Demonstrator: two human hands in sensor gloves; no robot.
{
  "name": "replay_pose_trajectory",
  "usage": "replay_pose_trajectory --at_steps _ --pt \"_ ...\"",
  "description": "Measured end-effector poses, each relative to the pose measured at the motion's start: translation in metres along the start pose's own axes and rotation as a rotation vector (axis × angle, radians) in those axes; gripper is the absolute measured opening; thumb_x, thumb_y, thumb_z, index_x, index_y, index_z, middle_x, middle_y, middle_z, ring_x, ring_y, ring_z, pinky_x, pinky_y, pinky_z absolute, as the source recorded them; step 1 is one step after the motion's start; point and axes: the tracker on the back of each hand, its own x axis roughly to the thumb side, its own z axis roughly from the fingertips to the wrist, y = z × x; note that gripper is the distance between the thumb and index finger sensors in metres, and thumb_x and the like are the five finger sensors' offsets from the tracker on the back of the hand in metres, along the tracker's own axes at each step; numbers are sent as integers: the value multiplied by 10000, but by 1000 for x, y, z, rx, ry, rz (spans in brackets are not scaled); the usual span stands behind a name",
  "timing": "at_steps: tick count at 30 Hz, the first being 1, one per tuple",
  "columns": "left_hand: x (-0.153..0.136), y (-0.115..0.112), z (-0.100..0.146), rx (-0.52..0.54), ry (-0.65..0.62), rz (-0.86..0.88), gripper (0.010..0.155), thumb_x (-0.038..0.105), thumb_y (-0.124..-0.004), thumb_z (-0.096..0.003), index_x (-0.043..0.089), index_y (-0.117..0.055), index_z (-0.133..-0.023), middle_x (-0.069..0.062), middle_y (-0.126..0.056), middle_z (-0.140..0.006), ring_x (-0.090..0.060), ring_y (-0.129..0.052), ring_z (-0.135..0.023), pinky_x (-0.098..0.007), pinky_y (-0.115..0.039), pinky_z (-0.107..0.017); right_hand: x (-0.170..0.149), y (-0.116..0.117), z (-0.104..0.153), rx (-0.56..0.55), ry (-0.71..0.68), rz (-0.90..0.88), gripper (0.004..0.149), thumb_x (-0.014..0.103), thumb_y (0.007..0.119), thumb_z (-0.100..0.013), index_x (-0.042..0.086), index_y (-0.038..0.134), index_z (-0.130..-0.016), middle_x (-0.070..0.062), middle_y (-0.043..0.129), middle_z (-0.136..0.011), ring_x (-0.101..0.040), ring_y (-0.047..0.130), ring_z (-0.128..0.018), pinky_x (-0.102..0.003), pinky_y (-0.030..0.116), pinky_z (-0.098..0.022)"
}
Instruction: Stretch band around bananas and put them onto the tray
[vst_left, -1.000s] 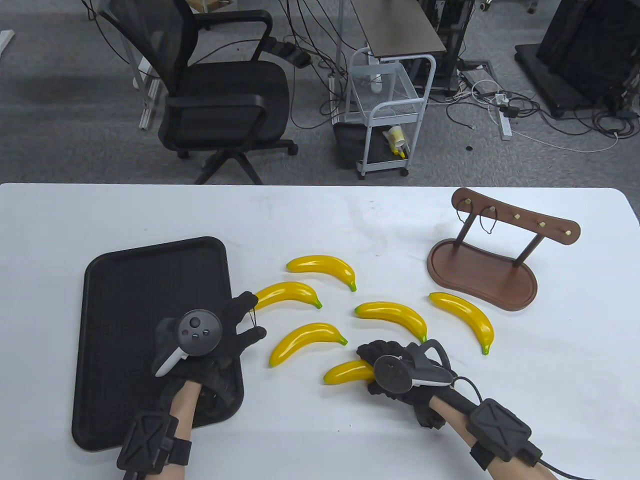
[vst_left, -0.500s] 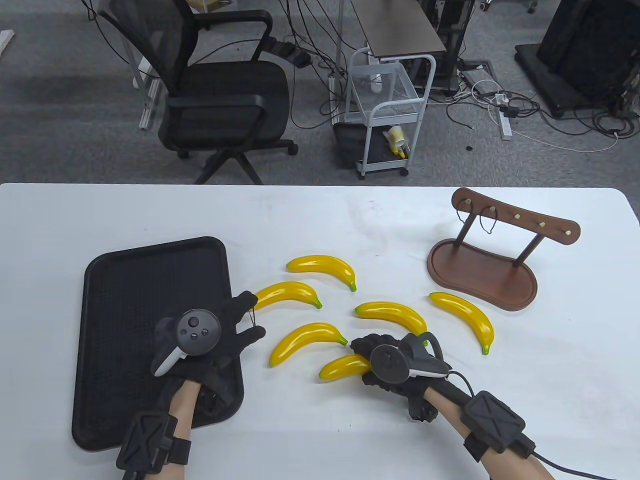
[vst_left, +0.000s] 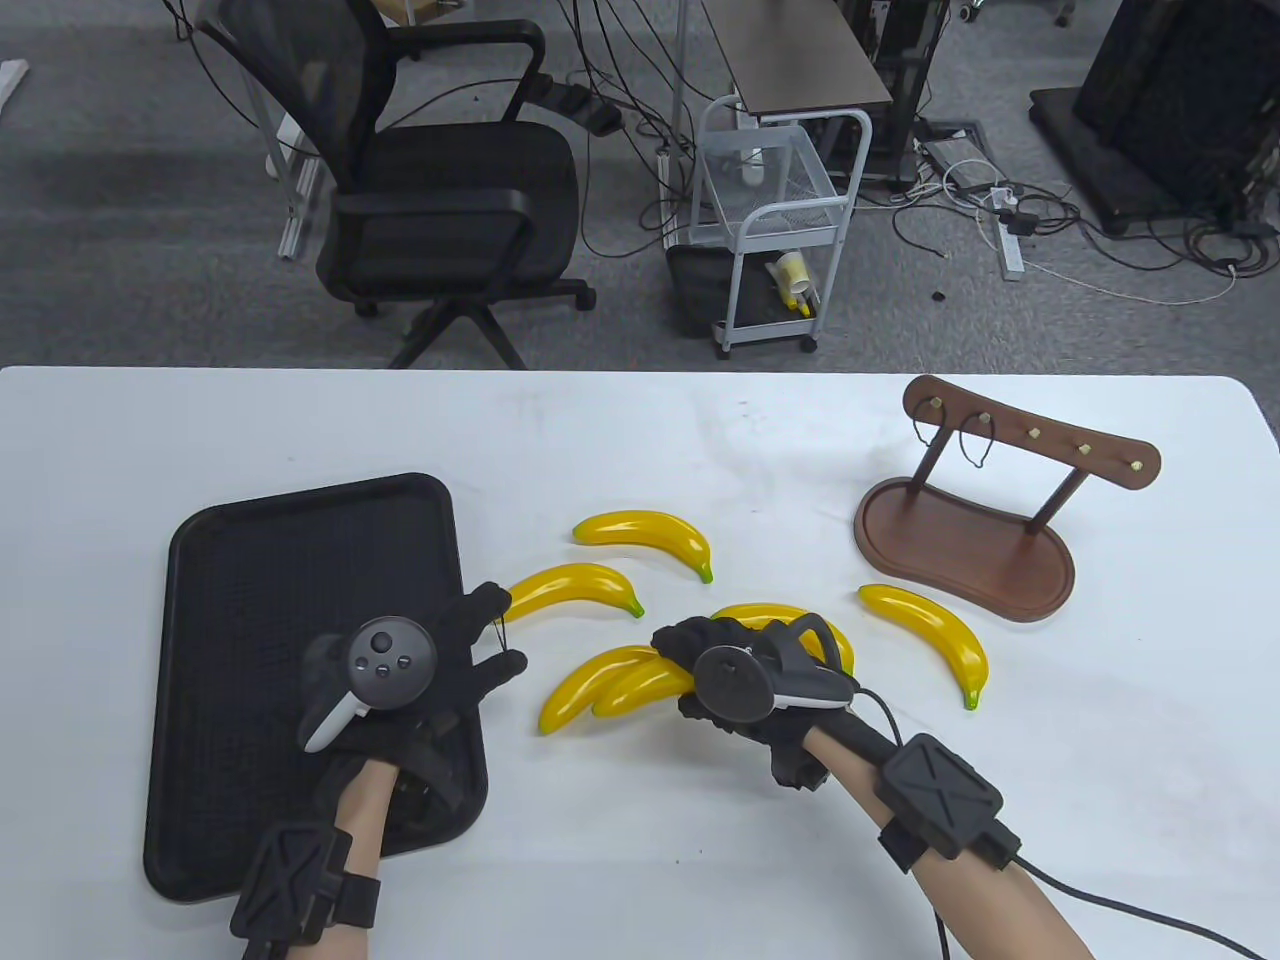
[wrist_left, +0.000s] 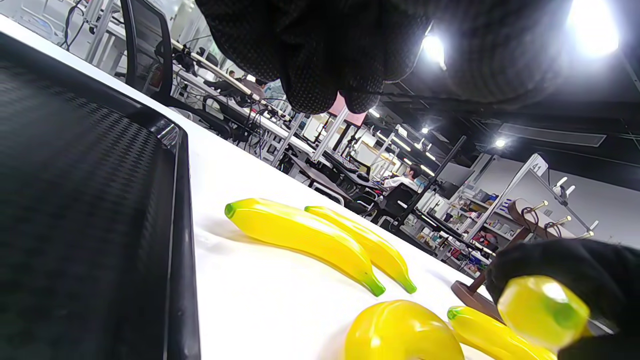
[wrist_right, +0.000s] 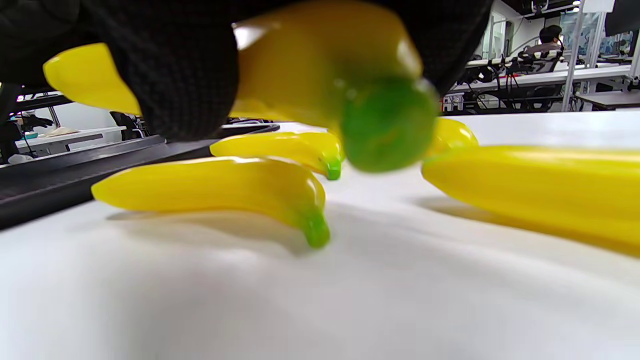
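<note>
tray (vst_left: 250, 560): black, on the desk (vst_left: 640, 440) under and left of the left hand's grip; no banana lies on it yet.
left hand (vst_left: 420, 680): unchanged over the last second, poised over the tray's right edge with fingers spread apart; a thin dark band (vst_left: 503, 630) is stretched between two fingertips.
desk banana (vst_left: 575, 685): lies just left of the right hand's grip, where it lay a second ago.
carried banana (vst_left: 640, 685): a second ago near the desk's front edge, now brought up and leftward until it sits alongside the desk banana.
right hand (vst_left: 730, 675): fingers clamped round the carried banana, whose green tip shows close in the right wrist view.
meaning: the pair seems gathered for banding; next, likely, the left hand brings the band across.
other bananas: four more lie loose beyond and right of the right grip.
</note>
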Motion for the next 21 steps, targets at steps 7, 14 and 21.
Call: replay_pose_trajectory --at_steps 7,14,21 --pt "-1 0 0 0 6 -2 710 584 -711 -505 301 -491 -1118 68 -631 -1189 -200 -687 -1130 -428 -537 -883 8 -3 -25 -23 -17 -9 716 369 858 -474 150 537 -1075 -108 672 -1049 -334 812 -859 -484 774 -579" --pt "-2 1 0 0 11 0 707 584 -708 -507 302 -491 -1118 69 -631 -1189 -200 -688 -1130 -428 -537 -883 15 7 -46 -15 -37 21 715 363 858 -473 160 533 -1076 -100 665 -1056 -336 802 -871 -494 762 -595" --pt "-2 1 0 -1 10 2 700 581 -703 -510 304 -492 -1117 70 -632 -1189 -200 -688 -1131 -427 -537 -883 18 25 -56 15 -46 7 715 360 858 -473 166 529 -1077 -94 664 -1057 -334 805 -874 -496 759 -603"
